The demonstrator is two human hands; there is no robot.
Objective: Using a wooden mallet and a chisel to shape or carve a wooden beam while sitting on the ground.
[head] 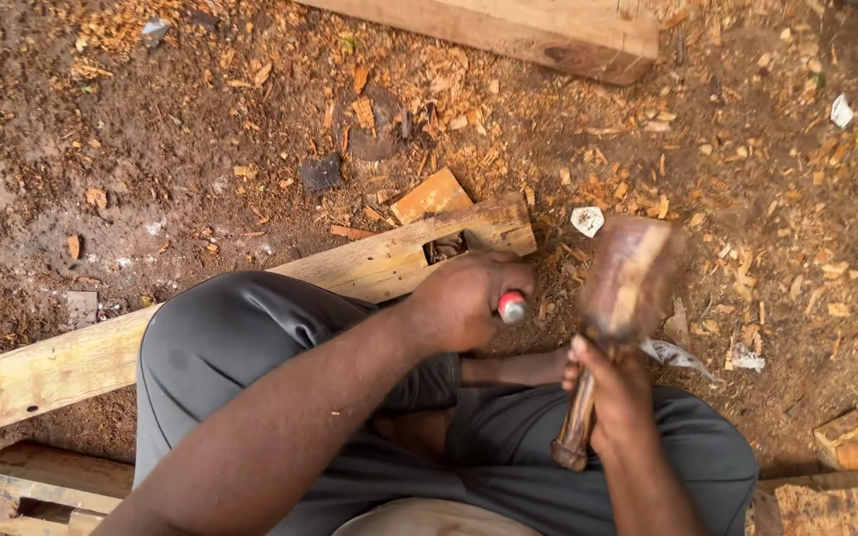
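Head view, near to far: the person sits on the ground in grey trousers (250, 347), knees spread. The right hand (616, 387) has its fingers wrapped around the handle of a wooden mallet (628, 278), whose head is raised and blurred beside the left hand. The left hand (464, 298) is fisted about a chisel; only its red-and-metal handle end (511, 308) shows. The blade is hidden, seemingly set in the mortise (446, 246) cut in the wooden plank (369, 266) lying across the soil. Judgement: mortise chopping is in hand; the next blow calls for a square strike on the handle end. Wood chips (548, 169) and a timber beam (508, 30) lie beyond.
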